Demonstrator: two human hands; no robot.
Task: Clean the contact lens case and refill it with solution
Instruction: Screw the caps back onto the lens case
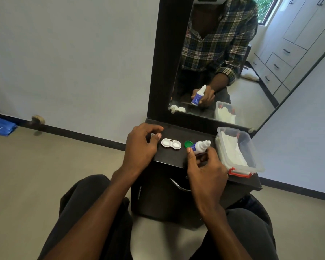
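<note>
a home bedroom: dressing mirror (223,53) on a dark vanity cabinet (169,194), wardrobe drawers (281,59) reflected.

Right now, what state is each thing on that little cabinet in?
Lens case: both wells uncapped, lying flat.
Green cap: off, beside the case.
Solution bottle: held tilted in right hand.
Left hand: pinching something small, unclear what.
Plastic box: lidless.

Clear plastic box (251,158) with red latches on dark cabinet (169,194), mirror (251,72) behind, blue bag (1,126) on floor
</note>
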